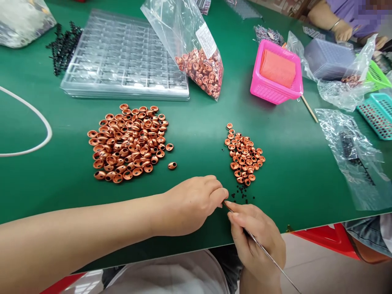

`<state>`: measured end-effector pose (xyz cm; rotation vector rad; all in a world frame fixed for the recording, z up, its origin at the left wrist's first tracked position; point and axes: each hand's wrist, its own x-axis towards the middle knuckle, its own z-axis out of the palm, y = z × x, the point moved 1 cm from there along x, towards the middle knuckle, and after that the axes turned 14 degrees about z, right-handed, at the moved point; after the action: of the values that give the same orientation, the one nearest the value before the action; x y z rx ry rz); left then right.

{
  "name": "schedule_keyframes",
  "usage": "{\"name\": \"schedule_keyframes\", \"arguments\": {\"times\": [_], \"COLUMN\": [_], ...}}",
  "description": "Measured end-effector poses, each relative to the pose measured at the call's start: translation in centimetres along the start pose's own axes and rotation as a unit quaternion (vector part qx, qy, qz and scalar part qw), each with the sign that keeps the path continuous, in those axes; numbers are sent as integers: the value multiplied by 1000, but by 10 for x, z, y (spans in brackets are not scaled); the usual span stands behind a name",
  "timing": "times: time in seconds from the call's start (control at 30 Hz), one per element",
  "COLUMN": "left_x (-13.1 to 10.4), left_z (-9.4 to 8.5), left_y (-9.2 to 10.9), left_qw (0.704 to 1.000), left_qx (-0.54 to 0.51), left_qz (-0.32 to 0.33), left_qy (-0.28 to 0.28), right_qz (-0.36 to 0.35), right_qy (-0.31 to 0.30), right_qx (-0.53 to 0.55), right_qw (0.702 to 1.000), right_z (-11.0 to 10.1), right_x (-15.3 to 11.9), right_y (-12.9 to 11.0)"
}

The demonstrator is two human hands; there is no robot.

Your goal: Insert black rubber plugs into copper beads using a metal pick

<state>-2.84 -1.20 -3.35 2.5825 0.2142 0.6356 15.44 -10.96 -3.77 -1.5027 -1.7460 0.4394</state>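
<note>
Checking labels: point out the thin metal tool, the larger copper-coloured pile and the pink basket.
Thin metal tool (269, 256): head view, on its shaft.
Larger copper-coloured pile (130, 143): head view, middle of the heap.
Pink basket (271, 93): head view, on its near wall.

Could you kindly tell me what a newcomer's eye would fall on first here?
Probably the large heap of copper-coloured pieces left of centre on the green table, with a smaller heap to its right. The bright pink basket stands beyond that smaller heap. Nearer the viewer, the right hand holds a thin metal rod.
</note>
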Motion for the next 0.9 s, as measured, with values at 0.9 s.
{"name": "schedule_keyframes", "arguments": {"times": [0.9], "left_x": [8], "left_z": [-11], "left_y": [-5], "left_qw": [955], "left_qx": [-254], "left_qz": [-136], "left_qy": [72], "right_qz": [168], "right_qy": [208], "right_qx": [278], "right_qw": [923], "right_z": [5], "right_x": [3], "right_y": [4]}}
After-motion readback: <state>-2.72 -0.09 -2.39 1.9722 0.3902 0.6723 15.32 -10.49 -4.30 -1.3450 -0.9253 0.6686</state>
